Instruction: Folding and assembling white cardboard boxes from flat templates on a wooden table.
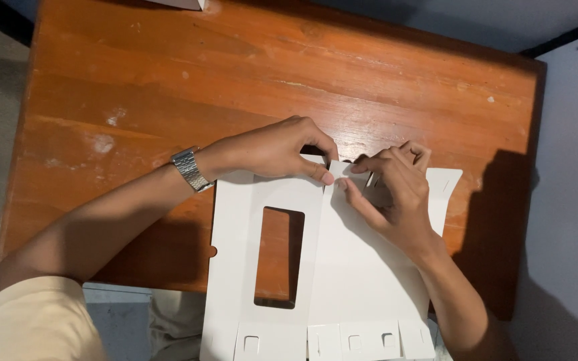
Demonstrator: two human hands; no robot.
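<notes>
Beneath everything you have the wooden table (168, 87), orange-brown and scuffed with pale marks, filling most of the view; its near edge cuts under your arms. On it, spread flat and running off the near edge toward you, lies the white cardboard box blank (362, 274), unfolded, with a tall rectangular window (279, 257) cut through its left panel so the wood shows through. A row of small tabs with square cutouts lines its near end.

Both your hands meet at the far edge of that blank. Your left hand (272, 150) comes in from the left, fingers curled, thumb and forefinger pinched on a small top flap (338, 170) right at the crease between the panels. Your right hand (393, 190) rests on the right panel just beside it, fingers bent, its fingertips gripping the same flap from the other side, nearly touching your left thumb.

Smallest, a metal wristwatch (189, 169) sits on your left wrist, just off the blank's left corner.
</notes>
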